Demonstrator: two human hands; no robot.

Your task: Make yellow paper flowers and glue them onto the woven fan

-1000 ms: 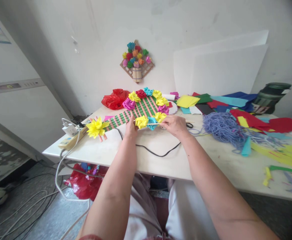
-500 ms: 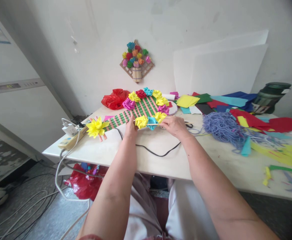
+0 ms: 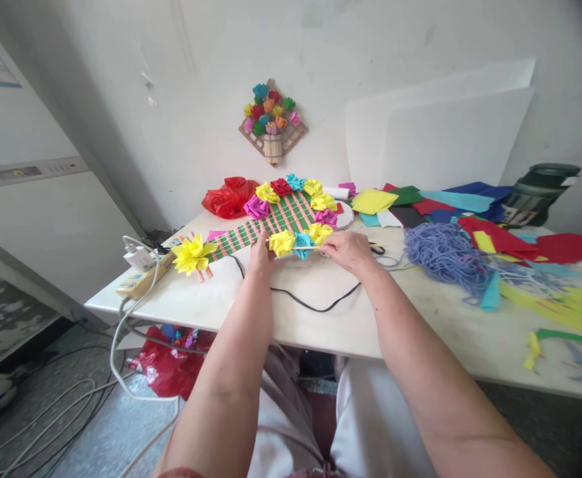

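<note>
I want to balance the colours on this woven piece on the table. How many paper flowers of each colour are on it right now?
On the woven piece:
Yellow flowers: 6
Blue flowers: 2
Magenta flowers: 2
Red flowers: 1
Total: 11
The left hand rests on the weave; the right hand pinches a thin stick by the near flowers.

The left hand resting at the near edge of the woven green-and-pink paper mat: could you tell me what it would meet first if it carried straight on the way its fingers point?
The left hand points away across the woven green-and-pink paper mat; it would probably first reach the magenta paper flower, though depth is uncertain.
</note>
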